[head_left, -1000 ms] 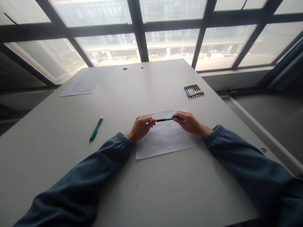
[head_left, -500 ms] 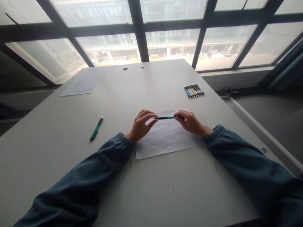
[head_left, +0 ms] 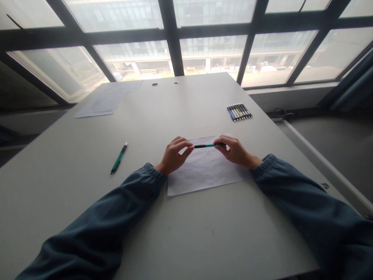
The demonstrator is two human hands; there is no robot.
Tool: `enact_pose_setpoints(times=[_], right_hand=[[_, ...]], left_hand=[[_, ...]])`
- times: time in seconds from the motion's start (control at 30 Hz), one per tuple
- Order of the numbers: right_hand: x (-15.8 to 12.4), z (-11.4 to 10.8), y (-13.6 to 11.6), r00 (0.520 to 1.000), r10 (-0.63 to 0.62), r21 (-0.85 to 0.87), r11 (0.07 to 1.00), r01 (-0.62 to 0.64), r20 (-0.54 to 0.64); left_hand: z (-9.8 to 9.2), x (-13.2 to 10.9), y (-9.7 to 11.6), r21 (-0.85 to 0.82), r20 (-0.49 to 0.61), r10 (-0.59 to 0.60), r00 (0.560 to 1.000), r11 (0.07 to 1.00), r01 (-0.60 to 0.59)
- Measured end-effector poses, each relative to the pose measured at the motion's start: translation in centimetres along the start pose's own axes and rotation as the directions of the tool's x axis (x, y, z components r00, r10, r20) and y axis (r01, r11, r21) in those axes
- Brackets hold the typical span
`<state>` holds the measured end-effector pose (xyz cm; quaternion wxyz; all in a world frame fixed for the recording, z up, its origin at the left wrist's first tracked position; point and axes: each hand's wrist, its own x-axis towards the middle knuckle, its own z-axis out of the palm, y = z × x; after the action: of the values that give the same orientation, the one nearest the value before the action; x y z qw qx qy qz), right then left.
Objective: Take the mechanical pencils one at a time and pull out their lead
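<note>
Between my two hands a green and black pen (head_left: pixel 209 145) lies level, held above a sheet of paper (head_left: pixel 208 179) with faint drawn lines. The thumb and fingertips of my left hand (head_left: pixel 175 154) pinch the pen's left end and hide its tip. My right hand (head_left: pixel 234 151) grips the other end, its fingers closed over the black part. To the left of my hands, a second green pen (head_left: pixel 119 159) with black ends rests on the white table (head_left: pixel 140 128).
A row of several pens (head_left: pixel 239 112), blue, white, yellow and black, lies at the right side of the table. Loose papers (head_left: pixel 100 103) are at the far left. Two small round fittings sit near the far edge. Large windows (head_left: pixel 210 54) stand behind the table.
My left thumb and fingertips have closed onto the pen's left end, where the tip showed between them before. My right hand keeps its place on the pen.
</note>
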<state>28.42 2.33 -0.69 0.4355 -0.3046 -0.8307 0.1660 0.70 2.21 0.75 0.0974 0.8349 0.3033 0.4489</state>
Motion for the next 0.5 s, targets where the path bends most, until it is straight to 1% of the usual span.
enact_pose_setpoints(times=[0.13,0.27,0.37,0.5], right_hand=[[-0.04,-0.04,-0.1,1.0,0.007,0.008,1.0,-0.007,0.025],[-0.14,0.02,0.02,1.0,0.012,-0.007,1.0,-0.012,0.024],[-0.2,0.02,0.15,1.0,0.01,-0.016,1.0,-0.009,0.025],[-0.25,0.03,0.25,1.0,0.014,-0.033,0.999,-0.014,0.007]], left_hand=[[-0.09,-0.08,-0.08,-0.008,0.06,-0.039,0.997,0.999,0.039],[-0.08,-0.17,-0.3,-0.03,0.076,-0.043,0.996,0.998,0.046],[0.01,-0.19,-0.39,-0.047,0.051,-0.038,0.998,0.998,0.04],[0.11,-0.14,-0.32,-0.049,-0.011,-0.035,0.999,0.998,0.034]])
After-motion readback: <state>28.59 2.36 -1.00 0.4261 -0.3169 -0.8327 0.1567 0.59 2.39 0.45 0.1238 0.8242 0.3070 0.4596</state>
